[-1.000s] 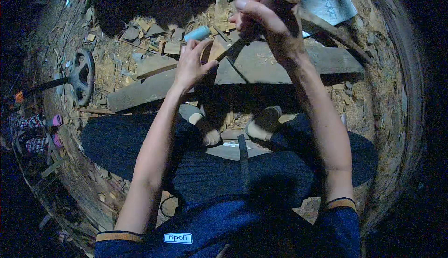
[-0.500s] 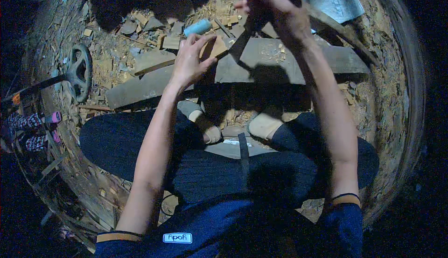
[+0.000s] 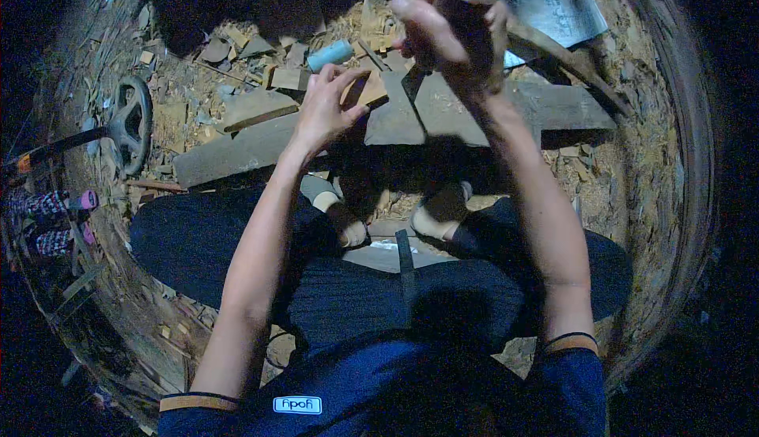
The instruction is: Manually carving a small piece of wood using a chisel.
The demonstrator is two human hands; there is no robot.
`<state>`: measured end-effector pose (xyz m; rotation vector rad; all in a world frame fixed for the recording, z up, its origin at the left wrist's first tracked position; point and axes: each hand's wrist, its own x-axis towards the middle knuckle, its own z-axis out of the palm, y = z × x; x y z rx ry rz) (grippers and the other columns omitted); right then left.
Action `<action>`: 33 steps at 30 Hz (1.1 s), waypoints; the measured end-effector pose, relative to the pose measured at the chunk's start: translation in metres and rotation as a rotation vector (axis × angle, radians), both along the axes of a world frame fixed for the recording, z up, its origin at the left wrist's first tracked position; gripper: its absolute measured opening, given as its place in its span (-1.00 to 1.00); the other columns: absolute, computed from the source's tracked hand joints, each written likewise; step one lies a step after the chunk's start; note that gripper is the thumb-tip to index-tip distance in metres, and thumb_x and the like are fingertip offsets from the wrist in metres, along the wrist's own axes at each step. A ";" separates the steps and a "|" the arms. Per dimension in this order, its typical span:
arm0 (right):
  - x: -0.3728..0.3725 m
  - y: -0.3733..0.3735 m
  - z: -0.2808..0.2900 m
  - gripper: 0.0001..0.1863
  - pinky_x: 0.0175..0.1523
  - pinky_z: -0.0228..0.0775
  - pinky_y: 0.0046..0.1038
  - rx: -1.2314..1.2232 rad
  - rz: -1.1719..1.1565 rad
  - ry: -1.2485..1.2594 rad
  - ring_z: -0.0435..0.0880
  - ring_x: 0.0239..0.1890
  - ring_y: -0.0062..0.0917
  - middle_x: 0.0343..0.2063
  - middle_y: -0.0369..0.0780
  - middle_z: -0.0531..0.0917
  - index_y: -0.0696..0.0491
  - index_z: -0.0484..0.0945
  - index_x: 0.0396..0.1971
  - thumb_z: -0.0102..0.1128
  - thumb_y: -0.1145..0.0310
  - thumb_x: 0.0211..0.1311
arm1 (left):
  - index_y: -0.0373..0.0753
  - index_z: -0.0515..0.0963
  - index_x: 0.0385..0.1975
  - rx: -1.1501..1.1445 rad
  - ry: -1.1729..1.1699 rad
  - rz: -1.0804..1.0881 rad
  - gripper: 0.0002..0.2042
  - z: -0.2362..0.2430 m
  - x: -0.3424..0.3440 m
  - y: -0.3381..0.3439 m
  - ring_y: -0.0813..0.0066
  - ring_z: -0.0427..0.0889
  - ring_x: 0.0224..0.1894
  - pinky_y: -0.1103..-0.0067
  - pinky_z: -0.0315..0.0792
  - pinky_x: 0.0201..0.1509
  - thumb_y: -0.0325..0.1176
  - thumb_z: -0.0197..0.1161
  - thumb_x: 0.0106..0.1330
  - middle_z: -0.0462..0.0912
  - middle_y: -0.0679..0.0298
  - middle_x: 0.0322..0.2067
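Note:
I sit on the ground with a grey wooden plank (image 3: 490, 109) lying across in front of my legs. My left hand (image 3: 326, 109) rests on the plank and steadies a small tan wood piece (image 3: 370, 89) with its fingers. My right hand (image 3: 458, 34) is raised above the plank, closed around the handle of a chopping tool. The tool's dark blade (image 3: 413, 81) points down just right of the wood piece. Whether the blade touches the plank is unclear.
Wood chips and offcuts cover the ground beyond the plank. A light blue cylinder (image 3: 330, 55) lies behind my left hand. A dark wheel on a rod (image 3: 130, 124) is at the left, a pale sheet (image 3: 557, 6) and a long stick (image 3: 577, 57) at the upper right.
My right hand and the tool shifted only slightly above the plank. My left hand stayed on the small wood piece.

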<state>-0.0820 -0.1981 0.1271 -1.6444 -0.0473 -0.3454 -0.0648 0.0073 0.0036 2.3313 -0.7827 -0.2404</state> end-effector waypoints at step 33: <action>-0.027 -0.004 0.026 -0.81 -0.52 0.29 -0.49 0.076 -0.111 -0.076 0.48 -0.68 -0.63 -0.77 -0.29 0.47 0.13 0.47 -0.62 0.21 0.38 0.08 | -0.08 0.39 0.07 0.157 -0.044 -0.242 -0.35 0.024 -0.009 0.005 0.07 0.36 0.07 0.29 0.31 0.13 -0.14 0.49 -0.08 0.38 0.14 -0.01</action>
